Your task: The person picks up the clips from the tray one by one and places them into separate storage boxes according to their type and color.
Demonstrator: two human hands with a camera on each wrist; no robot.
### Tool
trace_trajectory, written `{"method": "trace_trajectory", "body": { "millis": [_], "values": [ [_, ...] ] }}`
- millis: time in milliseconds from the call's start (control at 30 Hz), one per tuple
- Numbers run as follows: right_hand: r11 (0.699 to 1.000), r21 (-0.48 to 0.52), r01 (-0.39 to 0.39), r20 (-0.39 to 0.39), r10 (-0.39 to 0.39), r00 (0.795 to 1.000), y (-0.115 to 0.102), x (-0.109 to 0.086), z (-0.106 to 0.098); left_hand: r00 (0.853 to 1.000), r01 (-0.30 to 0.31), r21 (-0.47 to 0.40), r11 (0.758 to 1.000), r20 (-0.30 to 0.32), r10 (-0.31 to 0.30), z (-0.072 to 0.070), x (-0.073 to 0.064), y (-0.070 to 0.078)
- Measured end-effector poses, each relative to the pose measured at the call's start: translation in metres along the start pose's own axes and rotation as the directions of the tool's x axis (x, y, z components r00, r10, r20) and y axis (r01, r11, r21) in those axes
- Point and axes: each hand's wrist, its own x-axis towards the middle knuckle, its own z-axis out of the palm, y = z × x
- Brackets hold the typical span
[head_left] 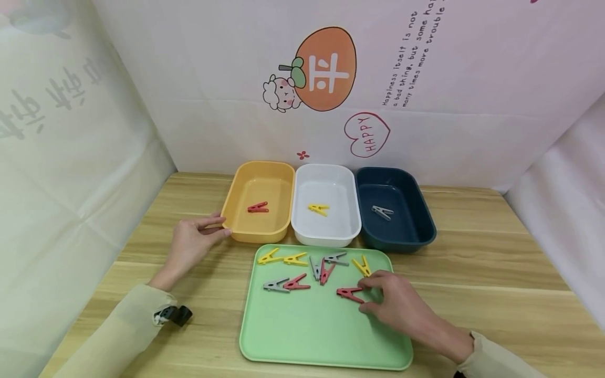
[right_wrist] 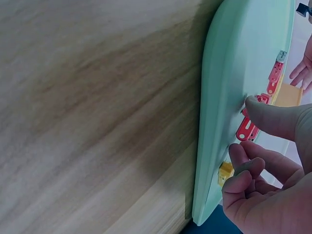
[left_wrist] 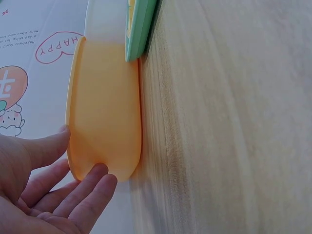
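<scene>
My left hand (head_left: 194, 244) rests its fingertips against the near left corner of the yellow bin (head_left: 257, 237); in the left wrist view its thumb is at the rim and its fingers lie loosely along the end wall. Over the right side of the green tray (head_left: 321, 336), my right hand (head_left: 402, 302) has thumb and fingers spread to either side of a red clothespin (head_left: 347, 293). A yellow clothespin (head_left: 363, 266) lies just beyond those fingers. Farther left on the tray are several red, yellow and grey clothespins, including a grey one (head_left: 276, 285).
Beside the yellow bin stand a white bin (head_left: 326, 239) and a dark blue bin (head_left: 399, 244). A red clothespin (head_left: 258, 207) lies in the yellow bin, a yellow one (head_left: 319, 209) in the white, a grey one (head_left: 383, 212) in the blue. Printed cloth hangs behind the wooden table (head_left: 472, 252).
</scene>
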Motion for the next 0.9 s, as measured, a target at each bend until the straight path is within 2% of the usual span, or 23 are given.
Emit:
{"method": "trace_trajectory", "body": {
  "millis": [267, 533, 900],
  "values": [
    [1.0, 0.02, -0.011, 0.005, 0.011, 1.0, 0.0, 0.001, 0.001, 1.0, 0.007, 0.012, 1.0, 0.004, -0.007, 0.0, 0.0, -0.001],
    [0.992, 0.125, 0.02, -0.002, -0.02, 1.0, 0.005, -0.003, -0.005, 1.0, -0.001, 0.018, 1.0, -0.001, 0.001, 0.0, 0.0, -0.001],
    [0.974, 0.224, -0.016, 0.0, 0.016, 1.0, 0.007, -0.006, -0.01, 1.0, 0.003, 0.019, 1.0, -0.002, -0.002, 0.0, 0.0, 0.0]
  ]
}}
